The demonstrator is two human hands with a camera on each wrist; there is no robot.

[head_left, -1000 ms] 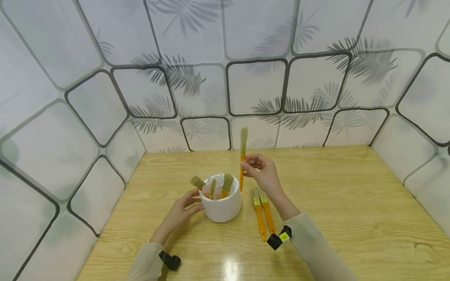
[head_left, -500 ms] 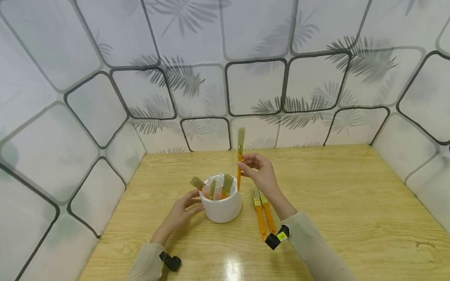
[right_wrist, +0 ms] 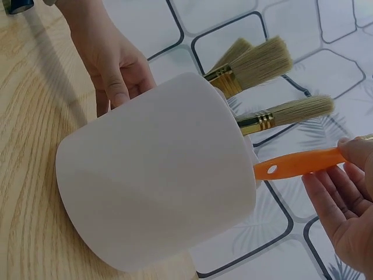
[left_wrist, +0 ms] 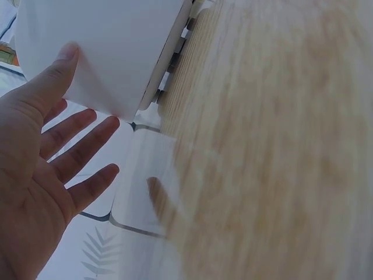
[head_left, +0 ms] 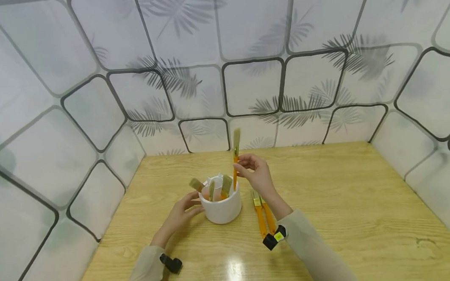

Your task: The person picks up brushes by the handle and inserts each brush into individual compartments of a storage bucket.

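A white round holder (head_left: 223, 212) stands on the table with several bristle brushes (head_left: 226, 183) in it, bristles up. My left hand (head_left: 182, 212) rests against its left side, fingers fairly straight; in the left wrist view the thumb (left_wrist: 57, 76) touches the wall. My right hand (head_left: 258, 175) pinches a paintbrush (head_left: 235, 167) by its orange handle, bristles up. The lower end of that handle is at the holder's right rim. In the right wrist view the handle (right_wrist: 297, 165) has its holed end at the holder's mouth; how far it reaches inside is hidden.
Two orange-handled paintbrushes (head_left: 260, 215) lie side by side on the wooden table (head_left: 346, 202), right of the holder and partly under my right forearm. A patterned wall covering (head_left: 253, 88) encloses the table's back and sides.
My right hand has carried the pinched paintbrush leftward, from beside the holder to its right rim. The left hand and the holder have stayed about where they were.
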